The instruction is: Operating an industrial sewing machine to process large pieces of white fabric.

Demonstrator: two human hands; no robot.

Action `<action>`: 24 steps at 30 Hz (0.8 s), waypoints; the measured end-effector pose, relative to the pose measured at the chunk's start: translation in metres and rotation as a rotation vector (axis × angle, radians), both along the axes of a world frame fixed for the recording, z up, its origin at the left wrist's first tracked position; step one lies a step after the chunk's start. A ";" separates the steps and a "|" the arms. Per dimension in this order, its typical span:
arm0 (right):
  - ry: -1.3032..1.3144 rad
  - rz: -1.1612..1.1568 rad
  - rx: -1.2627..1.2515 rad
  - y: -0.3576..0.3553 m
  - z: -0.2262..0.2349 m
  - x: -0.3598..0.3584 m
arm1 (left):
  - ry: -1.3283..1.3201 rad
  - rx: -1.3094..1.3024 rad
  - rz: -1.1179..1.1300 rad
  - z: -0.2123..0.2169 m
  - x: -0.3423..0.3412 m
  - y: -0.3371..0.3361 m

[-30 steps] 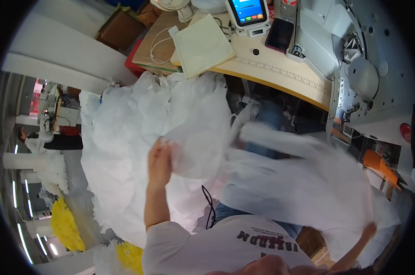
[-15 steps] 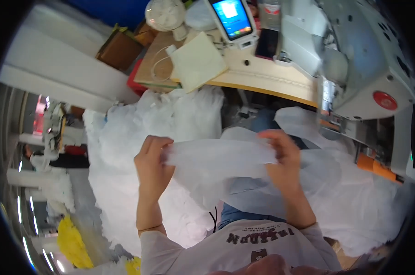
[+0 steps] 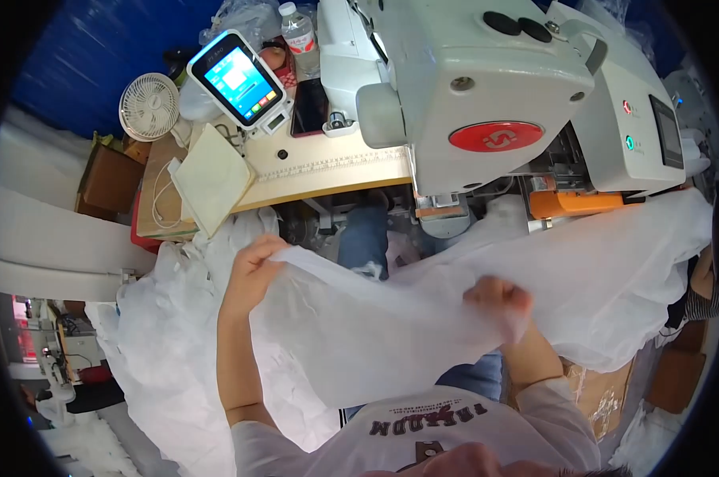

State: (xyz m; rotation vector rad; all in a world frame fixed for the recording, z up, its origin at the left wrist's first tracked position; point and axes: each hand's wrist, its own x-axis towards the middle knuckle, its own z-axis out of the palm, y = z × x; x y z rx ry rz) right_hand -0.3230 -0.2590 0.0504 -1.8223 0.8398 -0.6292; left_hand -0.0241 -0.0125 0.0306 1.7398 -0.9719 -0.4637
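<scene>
A thin, translucent white fabric sheet [image 3: 351, 342] hangs between my hands, above my lap. My left hand [image 3: 254, 269] is closed on its upper left corner, fingers and thumb pinched together. Slightly lower, my right hand [image 3: 498, 304] is closed on the sheet's right part; motion smears its fingers. The edge between the hands sags. To the right, more white fabric [image 3: 614, 262] spreads out under the sewing machine [image 3: 486, 87]; where it and the sheet meet is hard to make out.
A big heap of white fabric [image 3: 164, 358] lies at my left. Ahead, the table [image 3: 327, 163] bears a lit touchscreen [image 3: 240, 79], a phone [image 3: 310, 107], a bottle [image 3: 298, 32] and a pale square pad [image 3: 211, 179]. A small fan [image 3: 149, 106] stands far left. A cardboard box [image 3: 602, 389] sits at lower right.
The view has swung right, bringing more of the sewing machine in. My right hand has dropped lower than my left, and the sheet, held taut before, now slopes and sags between them.
</scene>
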 end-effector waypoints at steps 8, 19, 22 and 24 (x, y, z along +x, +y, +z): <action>-0.131 -0.186 -0.010 -0.006 -0.015 0.020 | 0.717 0.135 0.281 -0.032 -0.001 0.070; -0.177 -0.165 -0.114 -0.013 -0.045 0.053 | 0.905 0.355 -0.405 0.001 0.027 0.001; -0.218 -0.220 -0.080 -0.010 -0.041 0.047 | 0.826 0.397 -0.566 -0.003 0.016 -0.038; -0.232 -0.251 -0.068 -0.013 -0.040 0.045 | 0.690 0.525 -0.593 -0.015 0.015 -0.039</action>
